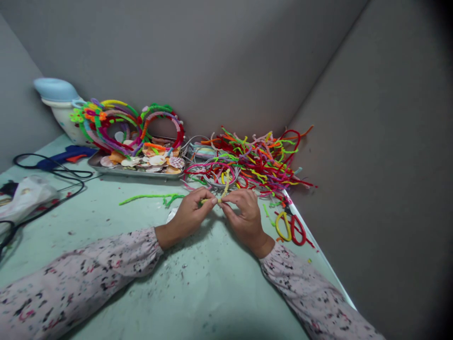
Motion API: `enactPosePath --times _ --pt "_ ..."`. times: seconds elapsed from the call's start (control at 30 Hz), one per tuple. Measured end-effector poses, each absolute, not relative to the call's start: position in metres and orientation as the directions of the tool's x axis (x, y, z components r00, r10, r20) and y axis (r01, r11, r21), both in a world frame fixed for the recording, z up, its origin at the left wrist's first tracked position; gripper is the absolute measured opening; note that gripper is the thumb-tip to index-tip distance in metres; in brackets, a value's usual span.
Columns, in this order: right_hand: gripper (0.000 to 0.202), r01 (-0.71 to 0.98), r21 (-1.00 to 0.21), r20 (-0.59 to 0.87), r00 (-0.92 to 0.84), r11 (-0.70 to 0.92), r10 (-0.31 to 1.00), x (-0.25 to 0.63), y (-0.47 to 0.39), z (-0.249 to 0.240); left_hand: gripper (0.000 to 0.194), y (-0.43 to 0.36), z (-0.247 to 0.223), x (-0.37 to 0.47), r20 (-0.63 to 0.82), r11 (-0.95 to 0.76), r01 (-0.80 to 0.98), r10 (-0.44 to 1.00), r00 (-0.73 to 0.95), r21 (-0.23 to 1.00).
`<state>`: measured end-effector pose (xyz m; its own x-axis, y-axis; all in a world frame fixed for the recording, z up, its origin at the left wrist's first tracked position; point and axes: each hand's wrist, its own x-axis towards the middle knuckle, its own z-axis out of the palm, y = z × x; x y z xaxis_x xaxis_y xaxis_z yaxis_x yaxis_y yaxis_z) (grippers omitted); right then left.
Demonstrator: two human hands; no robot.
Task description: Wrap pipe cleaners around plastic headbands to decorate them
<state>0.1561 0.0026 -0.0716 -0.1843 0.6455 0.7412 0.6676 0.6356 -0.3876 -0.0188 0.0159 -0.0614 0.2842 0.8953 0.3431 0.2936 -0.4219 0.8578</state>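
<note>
Between my two hands, near the middle of the view, is a pale yellow fuzzy stem (pixel 226 183) with one end sticking up. My left hand (pixel 193 212) pinches its left part between thumb and fingers. My right hand (pixel 246 218) is closed on it just to the right, the fingertips almost touching those of the left. Beside my left hand lies a bright green fuzzy stem (pixel 145 197). A heap of many-coloured fuzzy stems (pixel 262 158) rises behind my right hand, with coiled silver wire (pixel 215 177) at its left.
A metal tray (pixel 141 173) of shells carries colourful fuzzy headbands (pixel 116 118). Scissors with yellow and red handles (pixel 297 230) lie near the right table edge. At the left are a blue-lidded container (pixel 63 108), a black cable (pixel 67 171), a blue tool (pixel 63 157) and a plastic bag (pixel 33 196).
</note>
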Motion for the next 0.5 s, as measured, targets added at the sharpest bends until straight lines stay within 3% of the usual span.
enactPosePath --times 0.5 --pt "0.003 0.671 -0.378 0.738 -0.198 0.638 0.646 0.1543 0.003 -0.069 0.02 0.0169 -0.0642 -0.0199 0.374 -0.457 0.311 0.88 0.292 0.833"
